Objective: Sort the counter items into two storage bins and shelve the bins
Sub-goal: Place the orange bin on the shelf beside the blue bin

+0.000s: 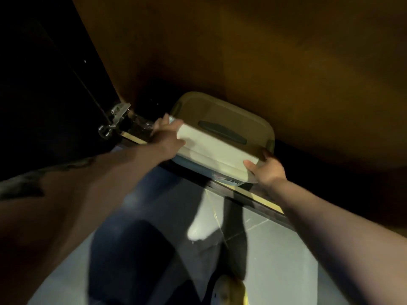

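Note:
A storage bin point(211, 150) with a cream lid and a dark handle strip sits half inside a low, dark cabinet, its front end sticking out over the cabinet's bottom edge. A blue body shows under the lid. My left hand point(168, 134) grips the bin's left front corner. My right hand point(267, 169) grips the right front corner, thumb on the lid. The bin's contents are hidden by the lid.
The open cabinet door point(44, 84) stands at the left with metal hinges point(116, 119). The cabinet's front sill point(253, 198) runs diagonally under the bin. Below are grey floor tiles point(275, 249), my dark trouser legs and a white sock point(201, 227).

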Demonstrator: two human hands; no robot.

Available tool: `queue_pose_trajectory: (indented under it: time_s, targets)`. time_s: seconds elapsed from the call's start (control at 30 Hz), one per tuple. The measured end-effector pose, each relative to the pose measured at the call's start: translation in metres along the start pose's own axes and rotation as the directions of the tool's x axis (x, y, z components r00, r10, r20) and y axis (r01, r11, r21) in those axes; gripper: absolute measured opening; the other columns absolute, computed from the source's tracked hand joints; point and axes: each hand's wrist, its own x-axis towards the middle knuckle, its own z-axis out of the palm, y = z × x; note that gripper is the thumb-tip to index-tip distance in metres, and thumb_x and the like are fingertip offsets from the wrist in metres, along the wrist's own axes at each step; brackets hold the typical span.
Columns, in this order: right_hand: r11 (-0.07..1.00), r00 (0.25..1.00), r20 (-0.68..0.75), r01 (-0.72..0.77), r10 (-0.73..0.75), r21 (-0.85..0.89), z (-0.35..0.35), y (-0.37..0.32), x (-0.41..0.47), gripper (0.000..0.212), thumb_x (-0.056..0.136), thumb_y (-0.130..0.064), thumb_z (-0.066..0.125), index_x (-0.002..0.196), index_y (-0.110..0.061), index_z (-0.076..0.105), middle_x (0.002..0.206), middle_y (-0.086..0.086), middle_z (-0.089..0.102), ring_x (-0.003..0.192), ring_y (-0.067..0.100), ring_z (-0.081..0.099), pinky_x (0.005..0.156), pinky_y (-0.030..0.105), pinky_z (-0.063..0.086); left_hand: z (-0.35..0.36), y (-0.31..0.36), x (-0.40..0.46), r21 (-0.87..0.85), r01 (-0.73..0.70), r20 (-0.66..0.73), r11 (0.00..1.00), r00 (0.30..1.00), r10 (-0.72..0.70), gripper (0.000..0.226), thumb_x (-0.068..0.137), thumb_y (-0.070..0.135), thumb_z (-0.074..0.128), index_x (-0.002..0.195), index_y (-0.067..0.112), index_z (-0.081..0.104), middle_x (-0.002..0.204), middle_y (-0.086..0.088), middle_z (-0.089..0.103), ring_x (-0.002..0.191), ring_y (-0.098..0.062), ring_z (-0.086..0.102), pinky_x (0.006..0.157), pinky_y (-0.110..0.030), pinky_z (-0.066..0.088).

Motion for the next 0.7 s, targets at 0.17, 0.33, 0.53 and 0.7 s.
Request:
queue_pose_trajectory:
  time_s: [0.17,0.33,0.53,0.7]
  targets:
    - [0.965,0.98,0.066,0.196,-0.187,-0.177,-0.043,-0.017,-0.107,0.067,0.087,-0.041,0.064,0.145,-0.022,0.036,0.156,0.009,0.024,0.14,0.032,0.027,0.111,0.037,0.027,-0.034,0.054,-0.098,-0.041,-0.093,0.139,0.995,0.985,0.097,0.05,0.089,0.02,0.06,0.137,0.017,0.046,0.153,-0.011,0.028,0.14,-0.027,0.025,0.114,-0.028,0.021]
    - [0.819,0.938,0.123,0.344,-0.325,-0.459,-0.135,-0.065,-0.225,0.056,0.094,-0.048,0.045,0.143,-0.024,0.034,0.152,0.004,0.031,0.134,0.028,0.036,0.106,0.04,0.035,-0.142,0.128,-0.189,0.024,-0.186,0.202,0.982,0.963,0.178,0.043,0.088,0.018,0.06,0.13,0.017,0.053,0.14,-0.006,0.047,0.129,-0.024,0.042,0.109,-0.031,0.033]
    - [0.802,0.935,0.028,0.318,-0.353,-0.505,-0.259,-0.117,-0.353,0.055,0.096,-0.051,0.038,0.142,-0.022,0.037,0.14,0.001,0.043,0.126,0.024,0.041,0.103,0.039,0.037,-0.269,0.221,-0.282,0.1,-0.292,0.248,0.951,0.933,0.261,0.043,0.088,0.025,0.058,0.131,0.027,0.05,0.137,0.0,0.048,0.123,-0.02,0.046,0.104,-0.033,0.04]
    - [0.834,0.905,-0.131,0.306,-0.404,-0.458,-0.347,-0.114,-0.424,0.054,0.095,-0.051,0.04,0.141,-0.022,0.039,0.143,-0.002,0.039,0.128,0.023,0.04,0.102,0.038,0.037,-0.319,0.316,-0.337,0.08,-0.512,0.21,0.855,0.847,0.488,0.036,0.091,0.026,0.054,0.126,0.029,0.053,0.132,0.008,0.05,0.126,-0.013,0.043,0.105,-0.029,0.035]
